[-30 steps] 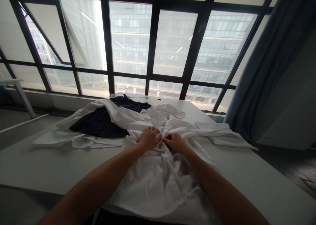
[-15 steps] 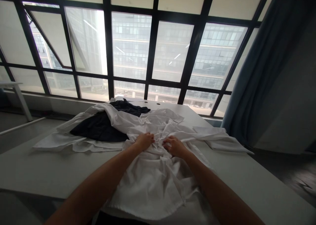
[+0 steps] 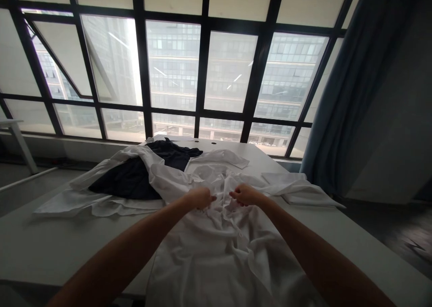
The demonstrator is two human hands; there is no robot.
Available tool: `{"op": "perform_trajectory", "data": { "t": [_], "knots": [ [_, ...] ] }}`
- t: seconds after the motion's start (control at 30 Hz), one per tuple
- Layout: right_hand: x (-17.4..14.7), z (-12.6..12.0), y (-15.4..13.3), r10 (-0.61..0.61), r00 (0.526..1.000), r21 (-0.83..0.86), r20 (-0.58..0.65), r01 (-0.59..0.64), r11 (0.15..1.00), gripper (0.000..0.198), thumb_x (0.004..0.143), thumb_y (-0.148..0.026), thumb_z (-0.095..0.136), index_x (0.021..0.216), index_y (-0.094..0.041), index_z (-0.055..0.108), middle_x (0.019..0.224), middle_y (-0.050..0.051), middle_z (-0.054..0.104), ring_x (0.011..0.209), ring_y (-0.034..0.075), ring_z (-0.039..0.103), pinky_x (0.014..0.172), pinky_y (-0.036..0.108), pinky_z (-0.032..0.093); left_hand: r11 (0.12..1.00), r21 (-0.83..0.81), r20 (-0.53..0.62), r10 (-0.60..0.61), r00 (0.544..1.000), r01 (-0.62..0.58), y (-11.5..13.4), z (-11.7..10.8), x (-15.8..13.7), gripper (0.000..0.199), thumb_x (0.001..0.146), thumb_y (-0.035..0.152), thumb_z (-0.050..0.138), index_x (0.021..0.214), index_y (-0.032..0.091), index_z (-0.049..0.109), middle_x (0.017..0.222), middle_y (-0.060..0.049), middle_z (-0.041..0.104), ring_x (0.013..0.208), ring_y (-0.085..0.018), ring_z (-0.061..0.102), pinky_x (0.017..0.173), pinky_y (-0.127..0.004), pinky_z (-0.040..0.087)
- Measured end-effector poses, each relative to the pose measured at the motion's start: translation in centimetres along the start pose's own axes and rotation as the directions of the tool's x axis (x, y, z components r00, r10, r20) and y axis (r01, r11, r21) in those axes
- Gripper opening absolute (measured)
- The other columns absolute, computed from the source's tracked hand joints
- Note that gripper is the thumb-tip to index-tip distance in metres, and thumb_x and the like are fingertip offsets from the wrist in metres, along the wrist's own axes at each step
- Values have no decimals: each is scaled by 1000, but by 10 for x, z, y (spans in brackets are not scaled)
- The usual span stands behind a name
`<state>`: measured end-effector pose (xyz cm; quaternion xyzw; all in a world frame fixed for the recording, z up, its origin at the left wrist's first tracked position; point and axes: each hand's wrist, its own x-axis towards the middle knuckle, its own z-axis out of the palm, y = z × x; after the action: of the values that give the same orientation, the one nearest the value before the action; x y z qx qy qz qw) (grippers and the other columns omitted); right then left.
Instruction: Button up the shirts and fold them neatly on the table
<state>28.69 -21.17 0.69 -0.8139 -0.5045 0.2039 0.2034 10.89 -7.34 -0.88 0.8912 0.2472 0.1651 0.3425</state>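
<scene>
A white shirt point(image 3: 209, 257) lies wrinkled across the table, its lower part spread toward me and a row of buttons down its front. My left hand point(image 3: 201, 198) is closed on the shirt cloth left of the button line. On the other side of that line my right hand point(image 3: 245, 194) also pinches the cloth. A small gap separates the two fists, with bunched fabric between them. The shirt's sleeve on the right reaches over a folded white cloth point(image 3: 313, 195).
Dark navy clothing point(image 3: 126, 179) lies at the left among more white garments point(image 3: 64, 201). All rest on a white table point(image 3: 37, 248). Beyond it stand black-framed windows point(image 3: 173, 68), one tilted open. A blue curtain point(image 3: 332, 109) hangs at the right, and another table's leg point(image 3: 24, 147) shows at far left.
Both fists have lifted slightly and turned, drawing the shirt cloth up between them. The shirt's lower part now spreads wider and closer to me. The camera view has shifted slightly.
</scene>
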Motion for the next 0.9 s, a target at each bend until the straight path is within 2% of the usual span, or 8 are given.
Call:
{"op": "perform_trajectory", "data": {
  "t": [0.1, 0.17, 0.23, 0.33, 0.43, 0.53, 0.67, 0.9],
  "knots": [
    [15, 2, -10, 225, 974, 106, 1, -224, 969, 42, 80, -49, 61, 52, -17, 56, 45, 6, 59, 39, 14, 53, 41, 24, 40, 963, 264, -38, -48, 998, 56, 10, -1, 11, 37, 72, 39, 69, 46, 18, 53, 43, -2, 45, 68, -24, 62, 73, -32, 46],
    [22, 6, -16, 288, 954, 140, 82, -297, 944, 41, 78, -47, 64, 52, -16, 56, 45, 7, 58, 37, 14, 52, 38, 23, 39, 956, 288, -5, -53, 999, 53, 16, 1, 12, 36, 75, 37, 65, 47, 17, 55, 45, -3, 49, 62, -22, 61, 68, -30, 46],
    [25, 11, -21, 275, 952, 197, 131, -297, 934, 38, 77, -42, 66, 51, -16, 55, 43, 6, 57, 36, 12, 49, 35, 21, 35, 972, 230, 47, -56, 997, 44, 17, 4, 10, 36, 77, 34, 62, 45, 17, 55, 42, -2, 49, 51, -18, 56, 60, -27, 44],
    [29, 17, -24, 208, 970, 368, 127, -241, 898, 34, 73, -36, 70, 51, -16, 54, 41, 2, 53, 35, 10, 46, 35, 19, 31, 995, 93, 120, -41, 992, 30, 15, 7, 9, 36, 74, 27, 61, 41, 17, 53, 37, 0, 46, 40, -12, 46, 51, -23, 39],
    [33, 20, -25, 116, 989, 510, 88, -145, 848, 30, 71, -35, 70, 55, -16, 54, 42, -1, 52, 36, 8, 46, 35, 17, 30, 999, 43, 148, 21, 989, -28, 11, 11, 11, 33, 70, 21, 63, 39, 18, 52, 35, 1, 42, 42, -12, 45, 51, -22, 38],
    [36, 25, -24, -3, 1000, 579, 4, 0, 816, 26, 70, -35, 69, 58, -16, 54, 43, -3, 52, 37, 7, 45, 34, 16, 28, 990, 125, 42, 54, 998, -59, 11, 18, 13, 22, 66, 15, 64, 45, 19, 58, 42, -1, 47, 54, -17, 56, 58, -25, 42],
    [34, 42, -16, -117, 990, 568, -78, 140, 811, 27, 67, -40, 68, 60, -17, 57, 44, -4, 54, 37, 8, 47, 35, 18, 30, 966, 259, -63, -6, 998, 23, 15, 27, 11, 11, 69, 17, 62, 59, 19, 67, 61, -8, 63, 70, -24, 63, 64, -29, 46],
    [16, 57, -5, -165, 969, 645, -184, 245, 724, 30, 64, -45, 68, 68, -17, 58, 50, -4, 56, 41, 8, 47, 41, 20, 36, 990, 139, -87, 34, 996, -22, 7, 29, 4, 18, 77, 23, 58, 68, 17, 72, 64, -5, 67, 65, -17, 61, 60, -23, 41]
  ]
}}
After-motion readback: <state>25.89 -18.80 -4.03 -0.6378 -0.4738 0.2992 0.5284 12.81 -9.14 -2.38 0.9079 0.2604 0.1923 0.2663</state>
